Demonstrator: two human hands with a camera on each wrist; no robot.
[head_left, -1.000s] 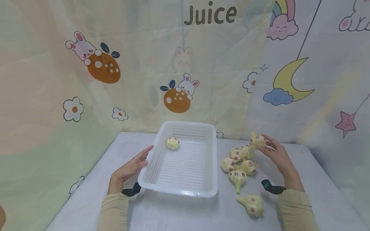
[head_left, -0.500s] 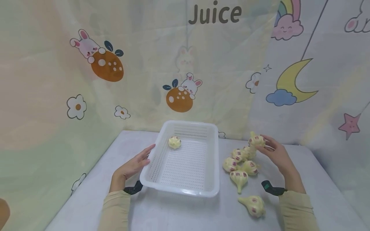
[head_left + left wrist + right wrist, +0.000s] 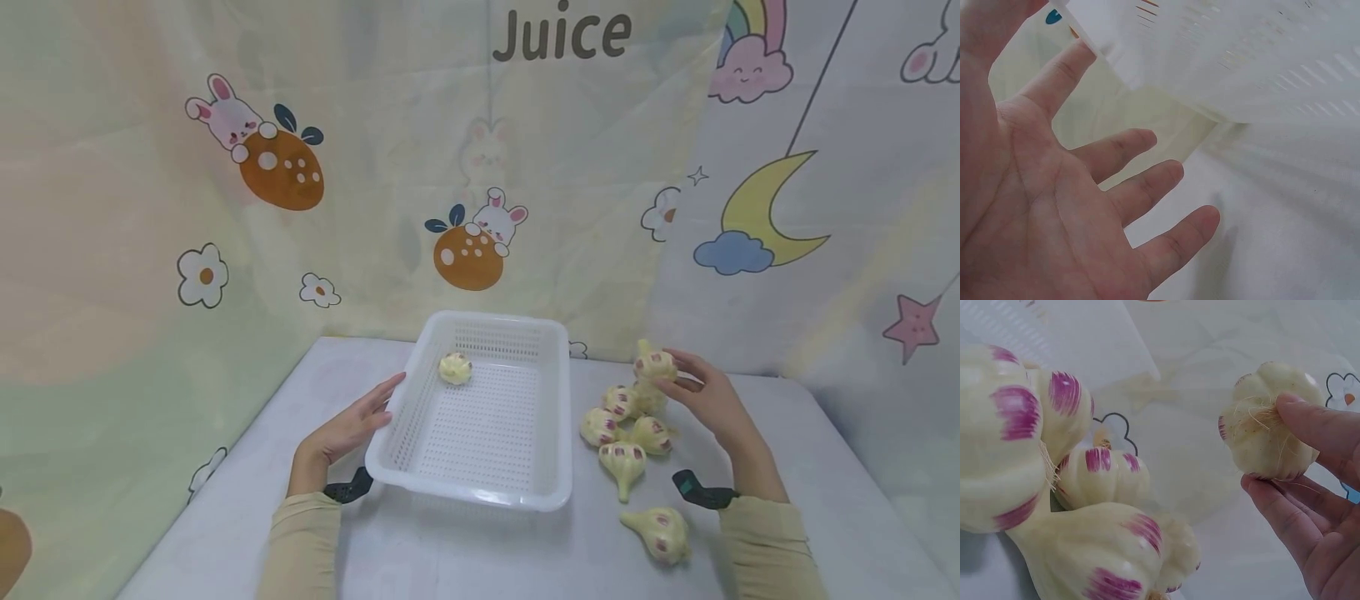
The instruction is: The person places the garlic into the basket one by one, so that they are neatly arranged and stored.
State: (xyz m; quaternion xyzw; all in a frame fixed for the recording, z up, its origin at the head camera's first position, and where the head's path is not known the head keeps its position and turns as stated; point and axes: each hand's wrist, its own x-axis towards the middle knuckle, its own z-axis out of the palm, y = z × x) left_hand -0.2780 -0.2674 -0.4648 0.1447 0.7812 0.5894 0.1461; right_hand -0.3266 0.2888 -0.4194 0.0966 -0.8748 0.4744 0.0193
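A white perforated plastic basket (image 3: 480,498) stands in the middle of the table, with one pale garlic bulb (image 3: 454,368) near its far left corner. My left hand (image 3: 351,429) touches the basket's left rim; in the left wrist view its fingers (image 3: 1147,187) are spread and fairly straight. On the other side, my right hand (image 3: 716,404) pinches a purple-streaked garlic bulb (image 3: 654,367) between thumb and fingers. The right wrist view shows the root end of this held bulb (image 3: 1263,437) facing the camera, raised apart from the pile.
Several more garlic bulbs (image 3: 621,402) lie clustered right of the basket. One single bulb (image 3: 662,533) lies nearer the front, its stem pointing left. A printed cloth backdrop (image 3: 375,208) hangs behind and beside the white table (image 3: 450,558).
My right hand has moved a little to the left with the garlic bulb in its fingers. The left hand stays at the basket's rim, and the head view has shifted slightly.
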